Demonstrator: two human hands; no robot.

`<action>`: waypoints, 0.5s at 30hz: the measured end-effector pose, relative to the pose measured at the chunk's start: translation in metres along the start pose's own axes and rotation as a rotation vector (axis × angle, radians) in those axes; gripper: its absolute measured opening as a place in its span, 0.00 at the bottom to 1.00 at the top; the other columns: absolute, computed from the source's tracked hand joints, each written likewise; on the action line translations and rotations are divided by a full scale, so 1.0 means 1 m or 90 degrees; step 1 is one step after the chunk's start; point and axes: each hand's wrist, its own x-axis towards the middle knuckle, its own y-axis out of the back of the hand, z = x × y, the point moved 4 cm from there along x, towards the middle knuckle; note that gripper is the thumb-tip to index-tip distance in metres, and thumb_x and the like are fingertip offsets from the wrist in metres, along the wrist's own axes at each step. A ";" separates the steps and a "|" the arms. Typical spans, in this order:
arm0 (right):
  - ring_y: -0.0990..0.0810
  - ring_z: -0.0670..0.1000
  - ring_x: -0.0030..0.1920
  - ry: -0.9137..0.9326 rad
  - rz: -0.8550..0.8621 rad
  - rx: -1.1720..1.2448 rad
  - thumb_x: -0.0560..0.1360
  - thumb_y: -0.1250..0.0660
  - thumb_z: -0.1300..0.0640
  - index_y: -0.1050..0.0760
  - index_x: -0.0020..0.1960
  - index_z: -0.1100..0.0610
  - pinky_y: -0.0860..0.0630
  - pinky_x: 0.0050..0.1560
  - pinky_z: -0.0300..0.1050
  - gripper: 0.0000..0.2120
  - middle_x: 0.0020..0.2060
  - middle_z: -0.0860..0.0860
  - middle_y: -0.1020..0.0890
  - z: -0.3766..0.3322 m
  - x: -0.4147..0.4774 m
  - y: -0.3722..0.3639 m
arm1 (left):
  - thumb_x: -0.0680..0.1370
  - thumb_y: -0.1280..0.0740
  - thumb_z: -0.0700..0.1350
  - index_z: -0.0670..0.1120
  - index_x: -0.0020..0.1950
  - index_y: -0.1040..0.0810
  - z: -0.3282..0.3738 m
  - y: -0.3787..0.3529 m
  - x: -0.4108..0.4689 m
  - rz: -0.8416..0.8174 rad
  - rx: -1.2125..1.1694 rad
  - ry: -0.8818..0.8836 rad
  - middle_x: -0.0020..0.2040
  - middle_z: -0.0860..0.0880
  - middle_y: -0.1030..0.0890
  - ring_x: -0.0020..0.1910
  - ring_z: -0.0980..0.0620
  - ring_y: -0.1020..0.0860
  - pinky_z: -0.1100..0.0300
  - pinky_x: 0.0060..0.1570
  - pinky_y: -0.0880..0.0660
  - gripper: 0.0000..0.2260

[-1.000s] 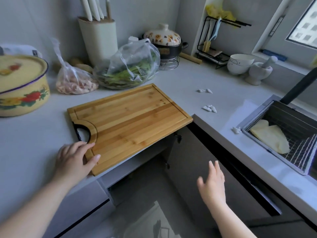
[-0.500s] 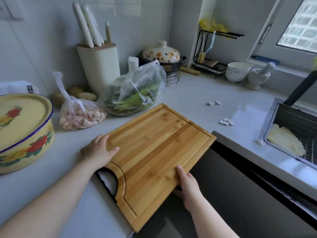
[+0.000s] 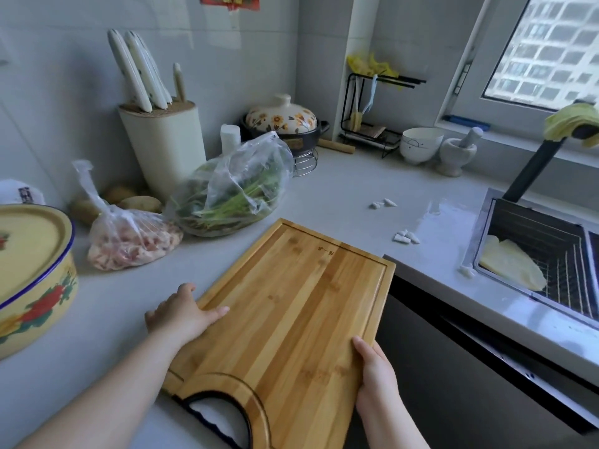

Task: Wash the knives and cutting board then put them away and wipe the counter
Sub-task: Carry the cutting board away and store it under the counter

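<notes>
A bamboo cutting board [image 3: 291, 319] with a round handle hole lies at an angle over the inner corner of the grey counter [image 3: 340, 189]. My left hand [image 3: 181, 314] grips its left long edge, thumb on top. My right hand [image 3: 372, 367] holds its right long edge, where the board overhangs the counter. Several white-handled knives [image 3: 139, 72] stand in a cream knife block [image 3: 165, 147] against the back wall. The sink [image 3: 544, 254] at the right holds a wire rack with a yellow cloth [image 3: 512, 267] on it.
A yellow enamel pot [image 3: 29, 273] stands at the left. A bag of meat [image 3: 129, 241] and a bag of greens [image 3: 230, 196] lie behind the board. White scraps [image 3: 405, 237] dot the counter. A clay pot [image 3: 282, 121], bowl [image 3: 421, 144] and mortar [image 3: 457, 153] line the back.
My right hand came up from below and took the board's right edge. My left hand shifted along the left edge. The board turned and slid toward me over the counter's corner.
</notes>
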 end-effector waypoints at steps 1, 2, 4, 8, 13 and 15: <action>0.21 0.57 0.45 0.011 -0.008 -0.004 0.77 0.38 0.61 0.25 0.52 0.59 0.24 0.42 0.52 0.06 0.45 0.58 0.19 -0.003 -0.003 0.007 | 0.73 0.38 0.64 0.48 0.72 0.43 0.001 -0.006 -0.010 0.015 -0.004 0.009 0.70 0.46 0.34 0.69 0.45 0.35 0.53 0.64 0.39 0.34; 0.20 0.58 0.45 0.024 -0.018 -0.012 0.76 0.38 0.61 0.24 0.51 0.60 0.23 0.43 0.53 0.06 0.45 0.59 0.19 -0.007 -0.006 0.014 | 0.73 0.40 0.65 0.48 0.72 0.42 0.003 -0.011 -0.020 0.028 -0.001 0.014 0.70 0.46 0.34 0.68 0.45 0.35 0.53 0.64 0.39 0.33; 0.20 0.59 0.45 0.056 -0.028 -0.028 0.76 0.38 0.61 0.23 0.51 0.61 0.23 0.47 0.55 0.06 0.45 0.60 0.18 -0.016 -0.013 0.034 | 0.74 0.41 0.65 0.49 0.72 0.40 0.009 -0.020 -0.039 0.033 0.012 0.009 0.69 0.46 0.33 0.68 0.45 0.35 0.54 0.64 0.39 0.32; 0.19 0.59 0.39 0.094 -0.013 -0.051 0.76 0.38 0.61 0.23 0.49 0.62 0.22 0.43 0.52 0.07 0.35 0.59 0.16 -0.042 -0.029 0.087 | 0.73 0.43 0.67 0.51 0.72 0.40 0.039 -0.044 -0.078 -0.008 0.047 -0.066 0.69 0.48 0.34 0.68 0.48 0.36 0.56 0.64 0.39 0.32; 0.19 0.58 0.39 0.062 0.024 -0.046 0.76 0.38 0.57 0.24 0.54 0.62 0.24 0.45 0.52 0.12 0.41 0.60 0.17 -0.061 -0.052 0.172 | 0.75 0.43 0.64 0.47 0.72 0.40 0.089 -0.084 -0.136 -0.021 -0.027 -0.129 0.70 0.48 0.35 0.68 0.49 0.36 0.57 0.65 0.38 0.31; 0.21 0.58 0.44 0.056 0.024 -0.006 0.73 0.36 0.57 0.28 0.61 0.65 0.26 0.53 0.54 0.19 0.49 0.63 0.20 -0.067 -0.064 0.202 | 0.76 0.43 0.62 0.44 0.72 0.41 0.107 -0.103 -0.156 -0.073 -0.138 -0.135 0.71 0.47 0.36 0.68 0.49 0.34 0.59 0.62 0.34 0.30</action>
